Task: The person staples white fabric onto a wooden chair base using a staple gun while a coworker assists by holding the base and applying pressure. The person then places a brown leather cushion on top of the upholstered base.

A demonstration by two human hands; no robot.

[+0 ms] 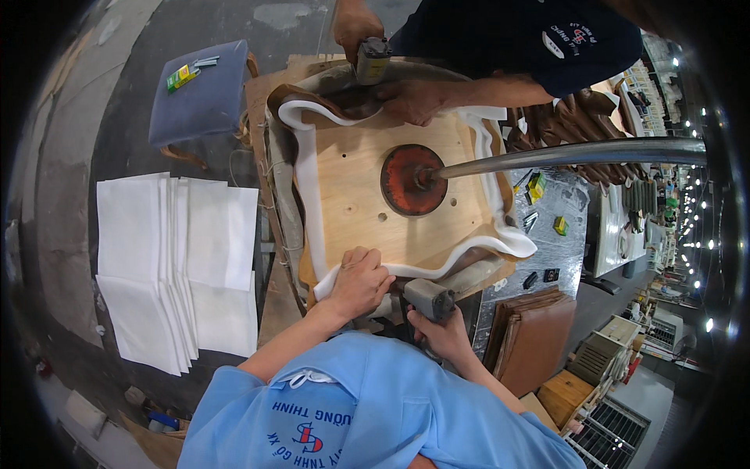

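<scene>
A plywood seat board [344, 168] lies in front of me, bordered by white padding [311, 195] and a brown cover [291, 98] that folds up around its edges. A red round press disc [406, 202] on a metal rod bears on the board. My left hand [359, 283] is closed on the padding at the near edge, fingertips over the board. My right hand [445, 334] grips a grey staple gun [430, 298], its head beside the near edge. Across from me, a co-worker's hand [357, 27] holds another staple gun [373, 62]; their other hand [414, 100] presses the far edge.
White padding sheets [176, 266] lie stacked at left, behind them a blue padded stool [199, 94] with small boxes. On the right, a wrapped table [558, 203] bears yellow-green boxes [536, 186] and brown panels [539, 332]. The metal rod [578, 152] extends rightward.
</scene>
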